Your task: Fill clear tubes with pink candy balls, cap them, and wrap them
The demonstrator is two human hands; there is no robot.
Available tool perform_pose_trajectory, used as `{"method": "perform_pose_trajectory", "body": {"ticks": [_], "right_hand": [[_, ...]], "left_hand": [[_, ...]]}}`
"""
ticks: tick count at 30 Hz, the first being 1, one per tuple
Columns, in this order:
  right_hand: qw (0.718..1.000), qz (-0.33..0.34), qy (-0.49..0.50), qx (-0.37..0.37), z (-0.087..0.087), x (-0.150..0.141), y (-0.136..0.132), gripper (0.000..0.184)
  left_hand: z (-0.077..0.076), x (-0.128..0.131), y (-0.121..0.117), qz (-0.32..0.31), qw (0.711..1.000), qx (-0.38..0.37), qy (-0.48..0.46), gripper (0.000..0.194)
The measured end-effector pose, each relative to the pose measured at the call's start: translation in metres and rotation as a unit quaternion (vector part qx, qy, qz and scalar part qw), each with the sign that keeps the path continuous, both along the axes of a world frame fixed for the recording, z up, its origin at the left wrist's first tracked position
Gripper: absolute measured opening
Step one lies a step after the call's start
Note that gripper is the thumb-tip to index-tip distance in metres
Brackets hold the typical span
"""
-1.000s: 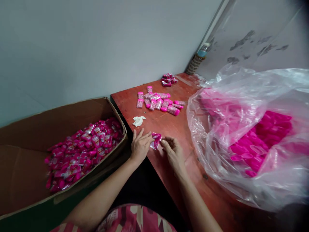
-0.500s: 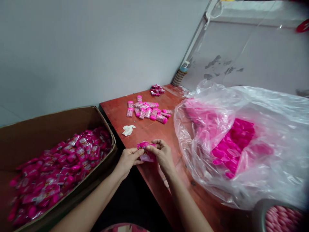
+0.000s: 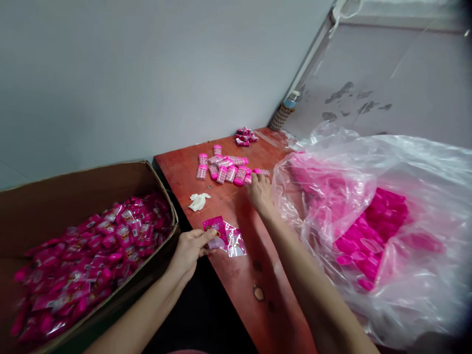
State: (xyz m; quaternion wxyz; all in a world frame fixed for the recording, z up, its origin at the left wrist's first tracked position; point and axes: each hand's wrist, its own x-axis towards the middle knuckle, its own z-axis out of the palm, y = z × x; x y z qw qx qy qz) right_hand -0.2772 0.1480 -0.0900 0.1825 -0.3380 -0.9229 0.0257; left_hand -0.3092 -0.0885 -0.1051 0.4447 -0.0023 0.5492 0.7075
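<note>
My left hand (image 3: 191, 248) is closed at the table's edge, pinching a pink printed plastic wrapper (image 3: 217, 227) between thumb and fingers. Another shiny, partly clear wrapper (image 3: 236, 242) spreads out beside it to the right. My right hand (image 3: 261, 192) is stretched across the table to the near right side of a pile of small clear jars (image 3: 222, 173) with pink caps and pale pink balls inside. Its fingers are bent over one jar (image 3: 248, 180) lying at the pile's edge; the fingertips are partly hidden.
On the left stands a cardboard box (image 3: 167, 196) full of pink wrapped packs (image 3: 92, 265). A large clear bag (image 3: 416, 305) of pink plastic parts (image 3: 368, 231) covers the table's right. White crumpled tissue (image 3: 199, 201), a small pink pile (image 3: 246, 136) and a bottle (image 3: 283, 112) lie farther back.
My right hand has let go of the wrapper and moved forward to the jars. My left hand keeps hold of the wrapper, which now lies spread out. The view has shifted slightly.
</note>
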Motion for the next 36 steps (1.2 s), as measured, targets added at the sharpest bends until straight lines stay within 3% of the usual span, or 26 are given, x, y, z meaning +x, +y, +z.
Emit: {"method": "perform_pose_trajectory", "body": {"ticks": [4, 10, 12, 14, 18, 22, 26, 29, 31, 32, 36], "right_hand": [[0.998, 0.054, -0.017, -0.021, -0.008, -0.009, 0.017, 0.030], [0.984, 0.156, 0.018, -0.082, -0.033, 0.052, -0.007, 0.033], [0.983, 0.124, 0.064, -0.120, -0.038, 0.071, -0.016, 0.037], [0.981, 0.047, 0.109, -0.153, -0.038, 0.081, -0.022, 0.037], [0.974, -0.076, 0.112, -0.182, -0.031, 0.070, -0.024, 0.043], [0.961, -0.104, 0.100, -0.237, -0.024, 0.047, -0.021, 0.036], [0.935, -0.066, 0.116, -0.329, -0.016, 0.050, -0.041, 0.034], [0.891, -0.019, 0.161, -0.423, -0.007, 0.070, -0.082, 0.036], [0.799, 0.005, 0.250, -0.548, -0.002, 0.085, -0.116, 0.033], [0.773, 0.006, 0.261, -0.578, 0.000, 0.091, -0.132, 0.032], [0.727, -0.003, 0.298, -0.618, -0.006, 0.098, -0.173, 0.027]], "left_hand": [[-0.001, -0.005, -0.003, 0.011, 0.999, 0.007, -0.035, 0.024], [-0.007, -0.013, -0.004, 0.048, 0.993, 0.024, -0.101, 0.017], [-0.006, -0.014, -0.002, 0.067, 0.989, 0.034, -0.128, 0.013], [-0.004, -0.013, 0.000, 0.080, 0.985, 0.042, -0.150, 0.011], [-0.004, -0.011, 0.001, 0.095, 0.978, 0.054, -0.175, 0.012], [-0.007, -0.010, 0.001, 0.139, 0.971, 0.066, -0.184, 0.015], [-0.007, -0.008, 0.001, 0.169, 0.961, 0.082, -0.201, 0.018], [-0.007, -0.006, 0.003, 0.179, 0.954, 0.089, -0.222, 0.019], [-0.007, -0.004, 0.006, 0.184, 0.951, 0.090, -0.232, 0.017], [-0.007, -0.003, 0.008, 0.186, 0.949, 0.091, -0.236, 0.016], [-0.008, 0.004, 0.014, 0.187, 0.945, 0.120, -0.242, 0.009]]}}
